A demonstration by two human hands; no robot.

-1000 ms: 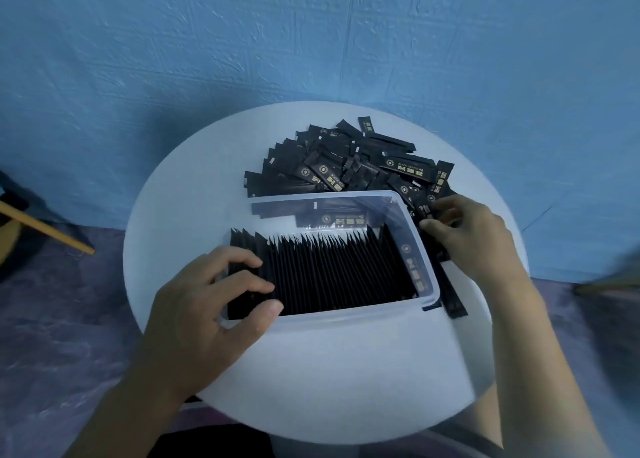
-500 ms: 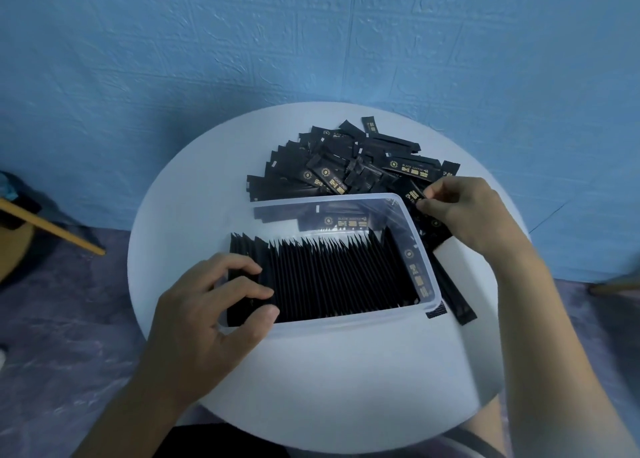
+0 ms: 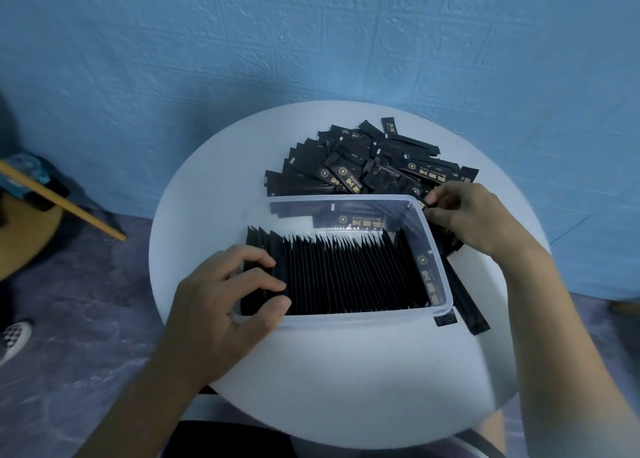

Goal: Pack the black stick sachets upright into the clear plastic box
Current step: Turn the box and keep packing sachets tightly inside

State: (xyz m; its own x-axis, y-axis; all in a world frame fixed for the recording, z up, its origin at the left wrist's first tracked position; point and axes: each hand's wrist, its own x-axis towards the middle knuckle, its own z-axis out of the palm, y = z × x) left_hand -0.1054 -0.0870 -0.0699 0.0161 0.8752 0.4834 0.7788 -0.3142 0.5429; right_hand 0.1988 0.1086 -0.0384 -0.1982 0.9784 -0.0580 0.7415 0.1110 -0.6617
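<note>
- Clear rectangular plastic box (image 3: 363, 315) sits on a round white table (image 3: 346, 388).
- Inside the box: a row of black stick sachets (image 3: 346, 274), upright, packed left to right.
- Behind the box: a loose heap of sachets (image 3: 363, 166). A few more lie outside its right wall.
- Left hand (image 3: 221, 305): fingers curled over the box's left end onto the sachet tops, thumb at the front rim.
- Right hand (image 3: 474, 215): at the box's far-right corner, fingertips pinching one loose sachet (image 3: 424, 205).

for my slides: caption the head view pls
Left hand holds upright sachets in clear box; right hand pinches a loose sachet at the pile.
</note>
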